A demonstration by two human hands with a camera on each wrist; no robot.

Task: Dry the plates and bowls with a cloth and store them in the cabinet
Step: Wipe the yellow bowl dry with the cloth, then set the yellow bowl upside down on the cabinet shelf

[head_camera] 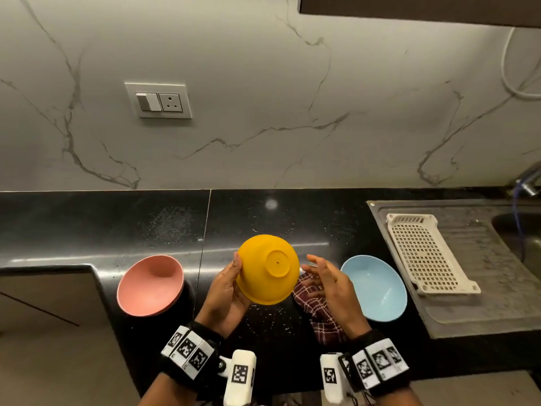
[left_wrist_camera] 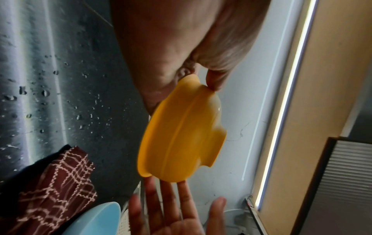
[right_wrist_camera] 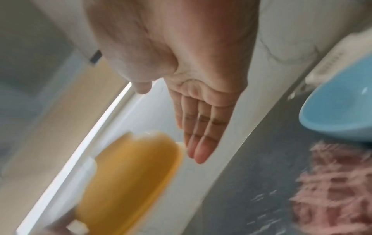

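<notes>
My left hand (head_camera: 231,284) grips a yellow bowl (head_camera: 268,269) by its rim and holds it above the black counter with its base turned towards me. The left wrist view shows the yellow bowl (left_wrist_camera: 181,132) edge-on, pinched between thumb and fingers. My right hand (head_camera: 325,284) hovers just right of the bowl with fingers straight and spread, holding nothing; its fingers (right_wrist_camera: 198,138) are seen flat in the right wrist view, close to the bowl (right_wrist_camera: 128,178). A maroon checked cloth (head_camera: 319,317) lies on the counter under that hand. A pink bowl (head_camera: 149,285) sits left, a blue bowl (head_camera: 376,287) right.
A white plastic drying rack (head_camera: 424,253) lies on the steel sink drainboard (head_camera: 480,300) at the right, with a tap (head_camera: 527,180) behind it. Water drops speckle the black counter (head_camera: 102,230). A wall socket (head_camera: 158,101) is on the marble backsplash. A cabinet edge (head_camera: 409,10) shows top right.
</notes>
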